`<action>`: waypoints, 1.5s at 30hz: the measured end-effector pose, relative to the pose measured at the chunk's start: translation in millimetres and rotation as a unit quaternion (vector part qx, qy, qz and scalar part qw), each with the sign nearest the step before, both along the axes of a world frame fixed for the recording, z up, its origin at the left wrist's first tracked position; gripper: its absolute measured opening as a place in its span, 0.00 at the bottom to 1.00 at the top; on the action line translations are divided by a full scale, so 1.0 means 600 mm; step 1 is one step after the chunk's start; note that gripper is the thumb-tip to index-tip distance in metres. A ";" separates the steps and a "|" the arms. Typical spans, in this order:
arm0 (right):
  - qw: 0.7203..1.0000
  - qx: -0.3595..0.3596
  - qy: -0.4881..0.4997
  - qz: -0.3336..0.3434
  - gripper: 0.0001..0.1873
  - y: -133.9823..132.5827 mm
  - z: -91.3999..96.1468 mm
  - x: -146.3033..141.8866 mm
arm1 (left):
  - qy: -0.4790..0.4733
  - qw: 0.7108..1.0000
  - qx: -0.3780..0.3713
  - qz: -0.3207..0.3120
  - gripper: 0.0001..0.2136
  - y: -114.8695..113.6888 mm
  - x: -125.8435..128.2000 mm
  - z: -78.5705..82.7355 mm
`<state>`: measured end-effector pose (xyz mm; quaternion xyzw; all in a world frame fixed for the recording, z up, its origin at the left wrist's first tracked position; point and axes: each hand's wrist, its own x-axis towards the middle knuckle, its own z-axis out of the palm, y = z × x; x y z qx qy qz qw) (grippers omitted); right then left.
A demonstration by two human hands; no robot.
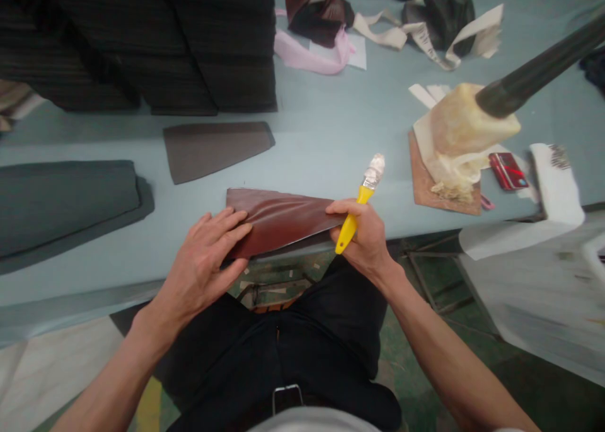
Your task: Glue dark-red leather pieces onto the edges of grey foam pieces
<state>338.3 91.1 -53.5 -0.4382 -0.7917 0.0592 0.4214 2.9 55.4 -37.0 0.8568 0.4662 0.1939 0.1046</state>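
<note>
My left hand [205, 259] lies flat, fingers stretched out, on the left end of a dark reddish-brown leather piece [278, 218] that hangs over the front edge of the pale blue table [321, 136]. My right hand [363, 237] is closed round the yellow handle of a brush [362, 199]. Its bristle end, caked in white glue, points up and away from me. The thumb and fingers of that hand also pinch the right end of the leather piece.
A grey cut piece [212, 147] lies beyond the leather. Stacks of dark material [142, 41] fill the back left, and a grey stack [61, 205] sits at left. A glue-crusted container [460, 136] with a dark handle stands on brown board at right, near a red object [507, 169]. Scraps lie at the back.
</note>
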 end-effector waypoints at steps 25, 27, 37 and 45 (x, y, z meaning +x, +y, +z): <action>0.991 0.134 0.024 0.020 0.20 0.062 0.179 -0.071 | -0.272 0.953 0.084 0.104 0.10 0.037 -0.022 0.029; 0.988 0.151 0.014 -0.005 0.19 0.076 0.183 -0.075 | -0.294 0.945 0.073 0.123 0.08 0.045 -0.019 0.043; 0.987 0.080 0.122 -0.072 0.13 0.125 0.130 -0.080 | -0.317 0.925 0.007 0.207 0.14 0.076 -0.013 0.053; 0.975 0.093 0.152 -0.129 0.16 0.108 0.099 -0.068 | -0.262 0.947 0.125 0.134 0.09 0.105 -0.029 0.111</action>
